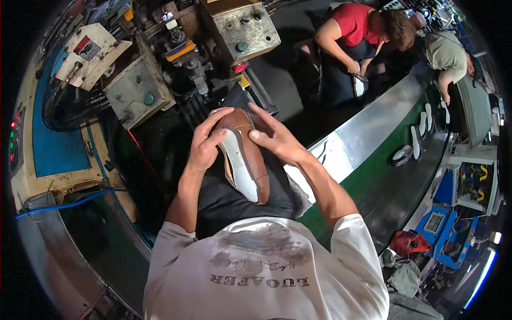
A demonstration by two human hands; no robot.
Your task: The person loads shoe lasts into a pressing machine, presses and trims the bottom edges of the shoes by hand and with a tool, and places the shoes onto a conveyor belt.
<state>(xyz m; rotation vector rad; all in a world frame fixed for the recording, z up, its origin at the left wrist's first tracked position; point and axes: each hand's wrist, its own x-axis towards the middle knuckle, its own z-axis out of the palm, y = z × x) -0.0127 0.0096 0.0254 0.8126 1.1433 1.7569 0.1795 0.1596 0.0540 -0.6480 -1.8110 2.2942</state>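
Since my fingers curl out of sight behind the brown shoe upper [258, 165], their tips are hidden; my left hand [202, 146] and right hand [280, 140] grip its far end, thumbs on top, above the dark cloth [213, 194] over my lap. To my right runs a green belt [368, 194] with a shiny metal edge [368, 133]. Smooth leather borders a long, curved white insole [238, 154]; the grimy control box [136, 93] ahead is boxy metal.

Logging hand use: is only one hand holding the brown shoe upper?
No, the left hand and right hand both hold the brown shoe upper between them.
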